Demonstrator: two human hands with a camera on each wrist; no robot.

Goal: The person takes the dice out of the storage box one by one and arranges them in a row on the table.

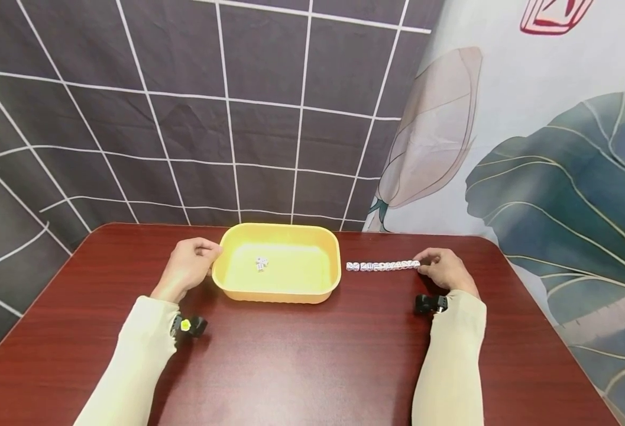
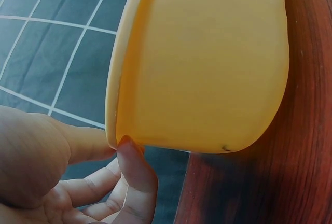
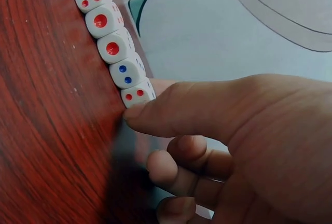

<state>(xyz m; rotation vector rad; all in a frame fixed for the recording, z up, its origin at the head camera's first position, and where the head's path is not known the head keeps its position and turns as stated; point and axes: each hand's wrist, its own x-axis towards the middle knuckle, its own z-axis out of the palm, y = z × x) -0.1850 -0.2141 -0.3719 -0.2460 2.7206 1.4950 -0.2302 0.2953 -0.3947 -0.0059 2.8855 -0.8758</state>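
My left hand (image 1: 187, 266) pinches the rim at the left end of a yellow plastic tub (image 1: 277, 297), thumb and index finger meeting at its corner in the left wrist view. A few white dice (image 1: 261, 264) lie in a small cluster on the tub's floor. To the right of the tub, a row of white dice (image 1: 371, 267) with red and blue pips runs side by side along the table. My right hand (image 1: 442, 267) is at the row's right end, pinching the last die (image 3: 137, 95) between thumb and index finger. Its other fingers are curled below.
The reddish-brown wooden table (image 1: 291, 361) ends just behind the tub. A dark cloth with white grid lines (image 1: 264, 136) hangs behind it, and a leaf-printed cloth (image 1: 557, 207) hangs at the right. Each wrist wears a small black camera (image 1: 430, 303).
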